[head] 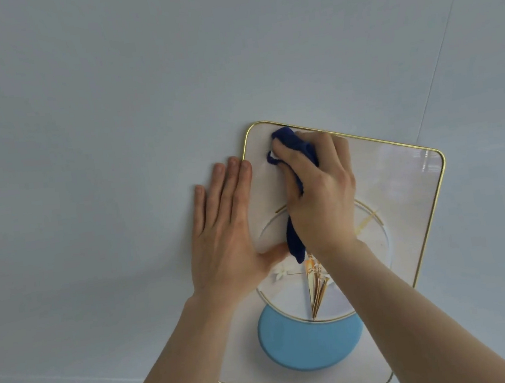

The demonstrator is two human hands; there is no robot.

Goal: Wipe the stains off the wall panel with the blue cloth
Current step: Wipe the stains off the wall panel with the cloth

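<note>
A gold-framed wall panel with a pale picture, a blue crescent and gold leaves hangs on the wall. My right hand is closed around the dark blue cloth and presses it against the panel's upper left corner; a tail of the cloth hangs below the palm. My left hand lies flat with fingers spread, across the panel's left edge, its thumb resting on the picture. No stains can be made out on the panel.
The plain grey-white wall surrounds the panel. A thin seam line runs diagonally at the upper right, and another faint seam crosses the lower left.
</note>
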